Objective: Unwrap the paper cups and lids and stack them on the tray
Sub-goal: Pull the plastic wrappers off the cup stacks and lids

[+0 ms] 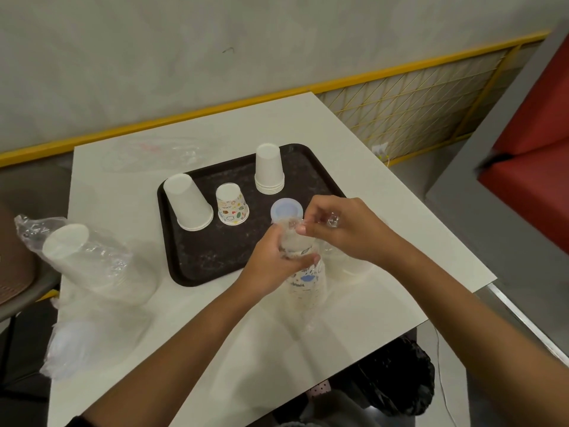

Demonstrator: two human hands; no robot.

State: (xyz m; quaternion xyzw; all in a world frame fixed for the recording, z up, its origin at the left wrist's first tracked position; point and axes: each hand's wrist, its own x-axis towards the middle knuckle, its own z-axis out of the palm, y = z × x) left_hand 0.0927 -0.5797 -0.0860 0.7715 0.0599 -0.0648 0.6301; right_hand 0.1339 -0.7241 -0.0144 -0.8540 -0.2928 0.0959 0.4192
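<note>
A black tray point(215, 257) lies on the white table. On it stand upside down a large white cup stack point(188, 202), a small patterned cup point(232, 204) and a stack of white cups point(269, 168), with a clear lid point(286, 208) beside them. My left hand point(271, 266) grips a plastic-wrapped sleeve of patterned cups point(304, 282) at the tray's front right corner. My right hand point(335, 224) pinches the clear wrap at the sleeve's top. A white cup stack point(348, 266) stands partly hidden behind my right hand.
A wrapped sleeve of large white cups point(89, 260) lies at the table's left edge. A bag of lids point(70, 346) sits at the front left. Empty clear wrap point(154, 152) lies behind the tray. A red seat point(529, 167) is to the right.
</note>
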